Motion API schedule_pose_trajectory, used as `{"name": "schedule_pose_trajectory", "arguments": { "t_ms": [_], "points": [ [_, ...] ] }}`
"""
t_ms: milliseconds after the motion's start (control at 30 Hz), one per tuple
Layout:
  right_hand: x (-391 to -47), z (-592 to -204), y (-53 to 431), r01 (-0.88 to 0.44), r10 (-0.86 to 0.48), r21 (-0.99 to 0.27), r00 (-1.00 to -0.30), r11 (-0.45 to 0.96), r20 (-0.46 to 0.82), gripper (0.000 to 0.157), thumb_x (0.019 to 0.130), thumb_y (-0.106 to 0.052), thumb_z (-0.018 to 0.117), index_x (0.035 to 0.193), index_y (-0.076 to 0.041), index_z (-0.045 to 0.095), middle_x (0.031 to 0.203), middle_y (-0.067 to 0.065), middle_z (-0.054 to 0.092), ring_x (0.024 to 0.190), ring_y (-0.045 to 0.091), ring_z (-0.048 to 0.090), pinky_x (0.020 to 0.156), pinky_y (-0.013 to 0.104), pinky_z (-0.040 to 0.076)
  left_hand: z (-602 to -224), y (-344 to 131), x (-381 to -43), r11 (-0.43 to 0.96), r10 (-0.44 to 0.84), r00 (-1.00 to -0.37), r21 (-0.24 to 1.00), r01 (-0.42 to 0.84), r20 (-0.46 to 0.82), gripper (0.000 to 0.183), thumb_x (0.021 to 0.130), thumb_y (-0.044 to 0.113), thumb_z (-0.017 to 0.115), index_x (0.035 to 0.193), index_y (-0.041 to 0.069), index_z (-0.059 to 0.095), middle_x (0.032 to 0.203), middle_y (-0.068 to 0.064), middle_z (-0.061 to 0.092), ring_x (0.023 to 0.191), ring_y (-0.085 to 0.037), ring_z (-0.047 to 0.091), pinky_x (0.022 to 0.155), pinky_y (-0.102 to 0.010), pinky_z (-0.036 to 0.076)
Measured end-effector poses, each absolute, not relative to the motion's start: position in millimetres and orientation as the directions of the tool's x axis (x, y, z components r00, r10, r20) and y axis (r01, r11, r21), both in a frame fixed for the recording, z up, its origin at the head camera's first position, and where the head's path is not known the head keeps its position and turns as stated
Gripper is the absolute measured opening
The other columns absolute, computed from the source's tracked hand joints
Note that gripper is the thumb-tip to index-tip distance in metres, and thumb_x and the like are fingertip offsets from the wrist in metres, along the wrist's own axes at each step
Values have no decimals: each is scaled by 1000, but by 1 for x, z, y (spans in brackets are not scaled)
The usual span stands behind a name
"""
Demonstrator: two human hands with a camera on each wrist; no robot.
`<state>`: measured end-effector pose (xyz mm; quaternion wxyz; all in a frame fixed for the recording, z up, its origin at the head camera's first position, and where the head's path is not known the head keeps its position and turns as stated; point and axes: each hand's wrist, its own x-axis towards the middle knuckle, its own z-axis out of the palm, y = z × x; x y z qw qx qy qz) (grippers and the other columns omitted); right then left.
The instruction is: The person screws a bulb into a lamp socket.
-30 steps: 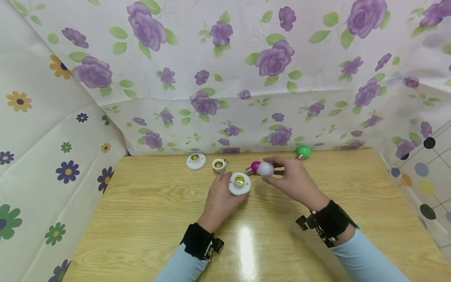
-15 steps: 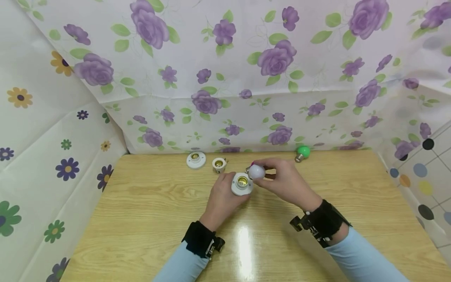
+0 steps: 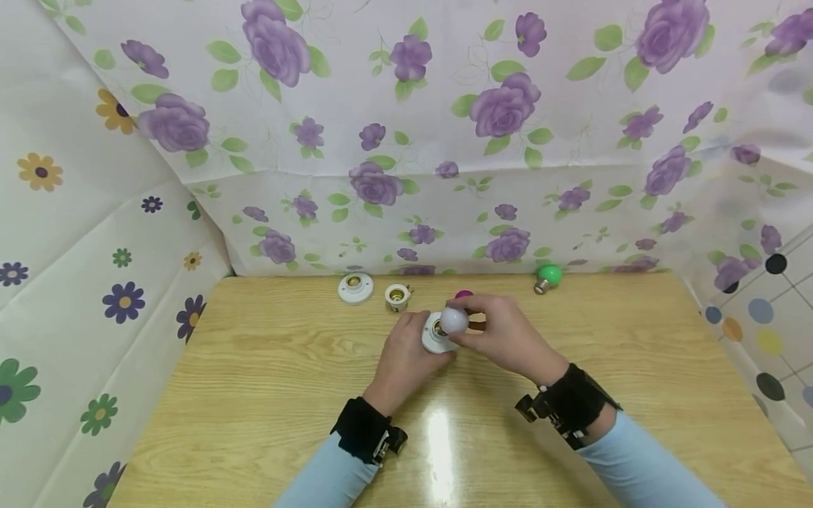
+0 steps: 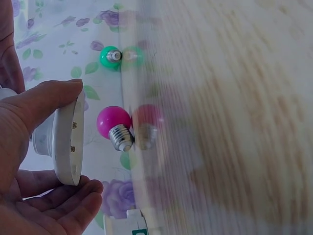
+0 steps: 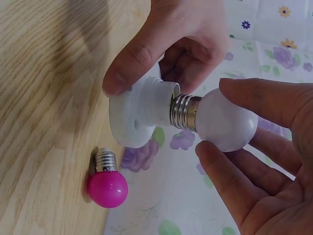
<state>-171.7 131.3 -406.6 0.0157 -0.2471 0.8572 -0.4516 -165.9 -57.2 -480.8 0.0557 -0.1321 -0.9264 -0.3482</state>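
My left hand [image 3: 406, 349] grips a round white bulb socket [image 5: 139, 115] by the edge of its base, thumb on one side and fingers on the other. With thumb and fingertips my right hand [image 3: 508, 335] pinches a white light bulb [image 5: 225, 120] by its globe. The bulb's metal screw thread points into the socket's mouth, its tip right at the opening and most of the thread still showing in the right wrist view. In the left wrist view the underside of the socket base [image 4: 73, 142] shows two small screws, held above the wooden table [image 3: 267, 395].
A magenta bulb [image 5: 108, 188] lies just beyond the hands, mostly covered in the head view. Farther right lies a green bulb [image 3: 549, 275]. Another round white socket [image 3: 356, 288] and a smaller white socket [image 3: 397, 297] stand at the back left, near the flowered cloth [image 3: 381, 233].
My right hand has moved left with the white bulb, from beside the magenta bulb to the socket's mouth. My left hand has shifted slightly right, still holding the socket.
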Motion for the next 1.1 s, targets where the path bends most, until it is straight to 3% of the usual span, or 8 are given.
{"name": "schedule_pose_trajectory", "arguments": {
  "t_ms": [300,500,900,1100],
  "points": [
    [-171,-411,128,-443,-468,-751,-860,489,203,42,76,-16,76,116,-7,62,108,-3,60,94,9,57,71,22,49,-477,-51,-163,724,216,-962,633,274,168,72,66,44,81,123,9,53,112,-3,51,93,-12,51,79,-26,45],
    [-171,-411,127,-456,-466,-722,-860,521,206,42,76,-15,76,115,-7,63,107,-1,61,93,10,57,69,25,51,-477,-49,-161,731,209,-964,629,265,163,70,66,45,80,122,12,54,112,-1,51,94,-12,51,80,-27,45],
    [-169,-415,129,-452,-458,-751,-860,480,225,43,77,-18,76,116,-8,62,109,-2,61,94,9,57,67,20,49,-483,-47,-162,689,197,-964,675,264,176,63,65,44,80,116,15,55,104,6,55,92,-9,53,78,-26,46],
    [-169,-415,131,-474,-406,-715,-869,514,284,45,77,-25,76,116,-9,63,108,-4,61,92,7,57,68,26,51,-483,-45,-164,665,211,-953,682,303,217,63,67,44,79,120,20,55,106,9,56,96,-6,53,79,-27,45]
  ]
}}
